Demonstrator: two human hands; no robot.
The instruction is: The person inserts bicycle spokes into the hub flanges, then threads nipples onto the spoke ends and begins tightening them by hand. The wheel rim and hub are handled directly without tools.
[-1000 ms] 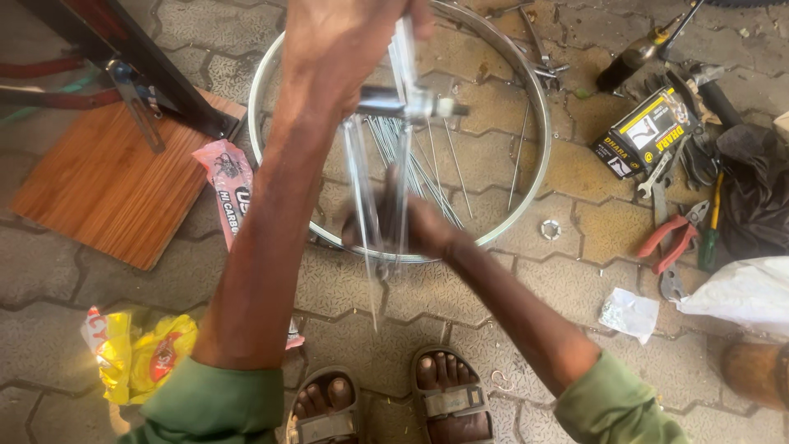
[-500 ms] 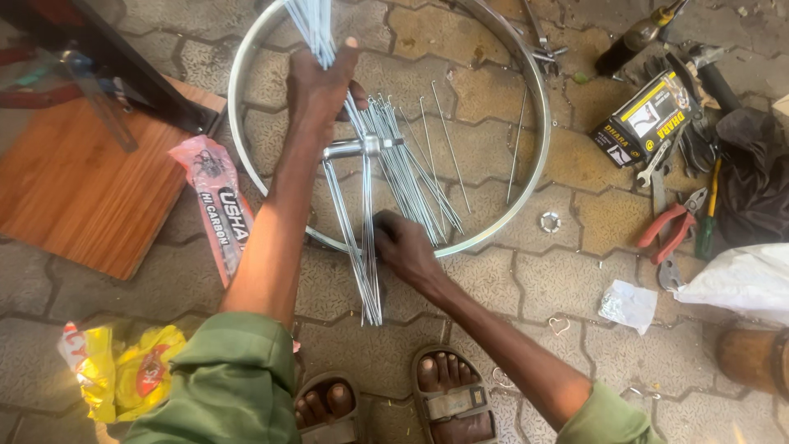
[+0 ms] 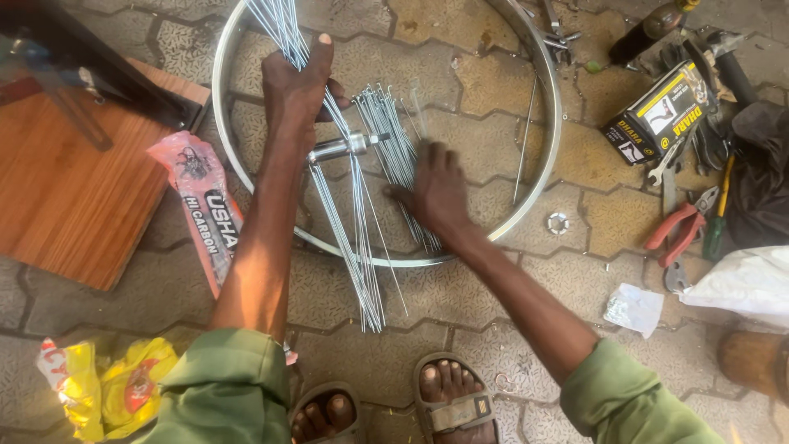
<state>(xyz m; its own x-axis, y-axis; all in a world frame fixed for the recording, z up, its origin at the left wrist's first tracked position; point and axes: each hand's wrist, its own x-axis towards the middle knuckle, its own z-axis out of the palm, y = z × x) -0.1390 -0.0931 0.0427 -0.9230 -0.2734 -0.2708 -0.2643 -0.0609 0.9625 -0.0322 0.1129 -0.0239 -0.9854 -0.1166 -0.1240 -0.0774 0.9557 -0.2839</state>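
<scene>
**Hands on spokes inside a bicycle rim**

We look down at a bare bicycle rim (image 3: 552,156) lying on paving in the upper middle of the frame. Our left hand (image 3: 297,90) is clenched around a bundle of spokes (image 3: 349,230) threaded through a hub (image 3: 341,148). Our right hand (image 3: 437,191), blurred, rests flat with fingers spread on loose spokes (image 3: 386,123) at centre. Pliers (image 3: 675,230) lie at right.

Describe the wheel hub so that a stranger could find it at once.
Find the big silver wheel rim lying on the paving. Inside it, beside the left hand, lies the hub: a short, thick metal cylinder, unlike the thin loose spokes around it.
</scene>
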